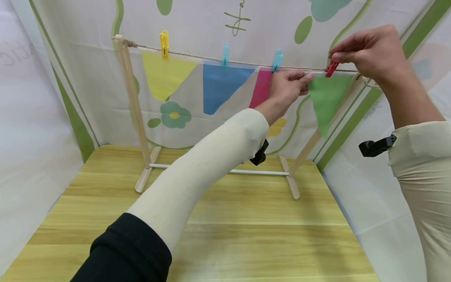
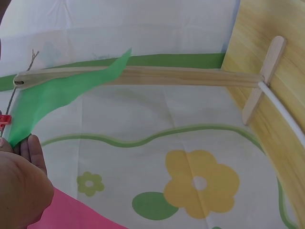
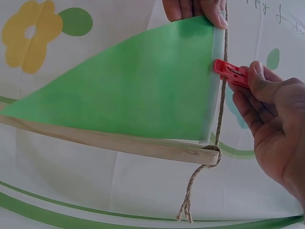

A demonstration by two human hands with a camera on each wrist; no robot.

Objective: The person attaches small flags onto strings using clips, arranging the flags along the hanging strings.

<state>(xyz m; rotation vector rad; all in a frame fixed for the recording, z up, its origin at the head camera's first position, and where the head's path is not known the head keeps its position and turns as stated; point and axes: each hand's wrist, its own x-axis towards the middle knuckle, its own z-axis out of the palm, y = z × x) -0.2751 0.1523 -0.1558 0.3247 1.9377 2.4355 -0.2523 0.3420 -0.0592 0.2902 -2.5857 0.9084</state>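
A green triangular pennant [image 1: 329, 98] hangs point down at the right end of a twine line [image 1: 251, 63]. My left hand [image 1: 287, 88] pinches its upper left corner between thumb and fingers, close against the twine. My right hand [image 1: 377, 53] squeezes the handle end of a red clothespin [image 3: 231, 74] between thumb and fingers. In the right wrist view the clothespin's tip lies over the twine and the pennant's pale top edge. A pink pennant [image 1: 260, 88] hangs partly hidden behind my left hand, with a blue clothespin [image 1: 277, 59] above it.
A yellow pennant [image 1: 165, 74] under a yellow clothespin [image 1: 164, 44] and a blue pennant [image 1: 223, 84] under a light blue clothespin [image 1: 225, 55] hang further left. Wooden posts [image 1: 134, 102] hold the twine above a wooden table [image 1: 246, 235]. Behind is a patterned cloth [image 1: 197, 19].
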